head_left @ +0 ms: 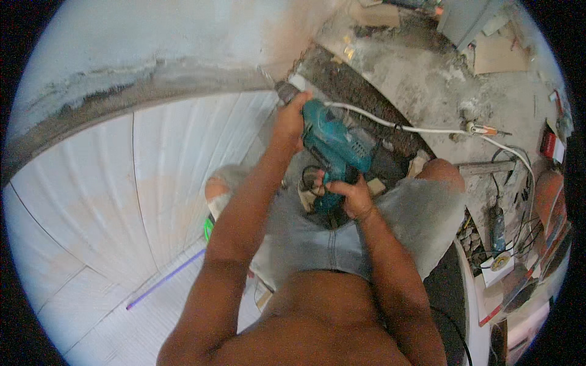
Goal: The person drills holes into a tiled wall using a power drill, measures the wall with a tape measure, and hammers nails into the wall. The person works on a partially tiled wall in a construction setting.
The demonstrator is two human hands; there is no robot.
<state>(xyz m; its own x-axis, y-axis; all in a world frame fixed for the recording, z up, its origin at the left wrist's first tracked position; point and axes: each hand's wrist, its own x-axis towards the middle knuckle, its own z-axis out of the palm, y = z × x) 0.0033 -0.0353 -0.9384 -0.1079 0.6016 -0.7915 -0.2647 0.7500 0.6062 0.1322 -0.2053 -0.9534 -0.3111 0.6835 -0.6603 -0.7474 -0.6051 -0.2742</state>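
Left hand [292, 122] grips teal drill [332, 137] up front, right hand [354, 196] grips its handle [336, 175]; bit [267, 75] points at wall [183, 33] (contact unclear).

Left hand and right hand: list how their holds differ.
The left hand holds the front of the teal drill; the right hand grips its rear handle. The left hand is farther from the torso than the right hand. Both are bare and on the same drill.
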